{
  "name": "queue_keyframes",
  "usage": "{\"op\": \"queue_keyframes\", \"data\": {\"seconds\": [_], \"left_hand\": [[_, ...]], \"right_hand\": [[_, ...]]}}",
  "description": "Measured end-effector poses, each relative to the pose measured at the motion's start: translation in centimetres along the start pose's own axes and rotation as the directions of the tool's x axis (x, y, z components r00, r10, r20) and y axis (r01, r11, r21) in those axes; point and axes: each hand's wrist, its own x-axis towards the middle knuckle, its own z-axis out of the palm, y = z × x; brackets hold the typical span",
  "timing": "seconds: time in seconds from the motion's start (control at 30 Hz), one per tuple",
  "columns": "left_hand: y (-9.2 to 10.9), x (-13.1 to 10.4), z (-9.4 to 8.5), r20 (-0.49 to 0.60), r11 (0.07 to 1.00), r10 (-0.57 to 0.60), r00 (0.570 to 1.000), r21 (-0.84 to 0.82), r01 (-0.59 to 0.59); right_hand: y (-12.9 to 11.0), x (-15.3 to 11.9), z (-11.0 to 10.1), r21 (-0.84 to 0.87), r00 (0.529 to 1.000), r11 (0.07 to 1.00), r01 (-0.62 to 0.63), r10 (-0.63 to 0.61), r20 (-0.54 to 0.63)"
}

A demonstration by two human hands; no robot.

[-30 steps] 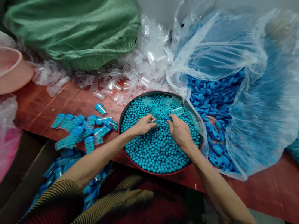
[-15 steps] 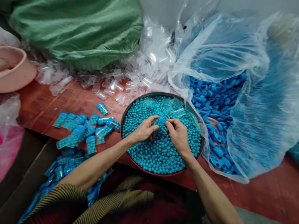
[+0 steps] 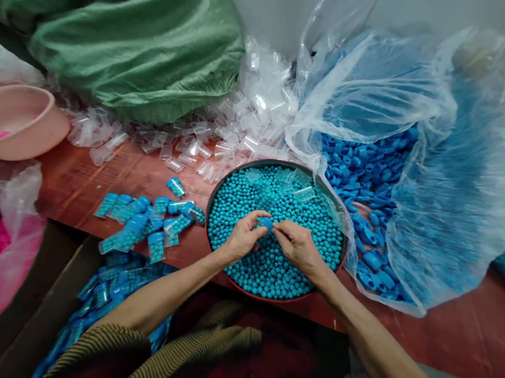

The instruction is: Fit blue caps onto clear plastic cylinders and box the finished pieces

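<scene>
Over a round basin [image 3: 343,254] of turquoise beads [image 3: 274,275], my left hand [image 3: 244,235] is closed around a small container with a blue cap [image 3: 266,224]. My right hand [image 3: 297,245] pinches at the cap's right side with thumb and forefinger. Fingers hide most of the container's body. A clear plastic piece [image 3: 304,193] lies on the beads near the back of the basin. Left of the basin, several filled containers with blue caps [image 3: 134,224] lie in a loose group at the table's front edge.
Clear empty tubes [image 3: 244,117] are heaped behind the basin, beside a green sack [image 3: 130,23]. To the right, a plastic bag [image 3: 464,184] spills blue caps [image 3: 366,162]. A pink bowl [image 3: 54,126] stands left on the red table [image 3: 75,186]. More filled containers [image 3: 117,286] lie below the edge.
Both hands have moved slightly towards me with the container, and its blue cap is now tilted differently. Another person's hand has left the pink bowl. The whole view has shifted a little.
</scene>
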Motion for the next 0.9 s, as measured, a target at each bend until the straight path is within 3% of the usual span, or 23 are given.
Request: {"op": "queue_keyframes", "data": {"seconds": [0.1, 0.2, 0.3, 0.37, 0.43, 0.5, 0.57, 0.73, 0.9], "left_hand": [[0.3, -0.2, -0.4, 0.069, 0.997, -0.058, 0.996, -0.043, 0.061], [0.7, -0.1, -1.0, 0.107, 1.000, -0.024, 0.994, 0.012, 0.023], [0.9, 0.2, -1.4, 0.166, 0.995, 0.009, 0.986, 0.095, -0.025], [0.9, 0.2, -1.4, 0.174, 0.989, 0.022, 0.985, 0.138, -0.046], [0.9, 0.1, -1.2, 0.153, 0.984, 0.048, 0.987, 0.164, -0.073], [1.0, -0.2, -0.8, 0.114, 0.979, 0.082, 0.990, 0.176, -0.101], [1.2, -0.4, -0.5, 0.086, 0.976, 0.111, 0.990, 0.178, -0.125], [1.4, -0.7, -0.1, 0.054, 0.974, 0.187, 0.981, 0.121, -0.192], [1.2, -0.8, 0.1, -0.013, 0.987, 0.146, 0.989, 0.072, -0.144]], "right_hand": [[0.2, -0.1, -1.3, 0.128, 0.988, 0.990, -0.055, 0.035, 0.152], [0.4, 0.1, -2.4, 0.343, 0.955, 0.913, -0.220, 0.129, 0.268], [0.6, 0.5, -2.3, 0.549, 0.941, 0.764, -0.338, 0.275, 0.196], [0.6, 0.9, -1.6, 0.594, 0.935, 0.732, -0.335, 0.338, 0.112], [0.3, 1.1, -1.1, 0.484, 0.950, 0.825, -0.292, 0.310, 0.045], [-0.5, 1.0, -0.7, 0.250, 0.980, 0.949, -0.193, 0.198, 0.002], [-1.4, 0.6, -0.4, 0.014, 0.997, 0.997, -0.079, 0.079, 0.016], [-2.8, -0.3, 0.9, -0.300, 0.996, 0.954, 0.027, -0.001, 0.087], [-2.8, -0.3, 2.3, -0.435, 1.000, 0.900, 0.019, -0.009, 0.023]]}}
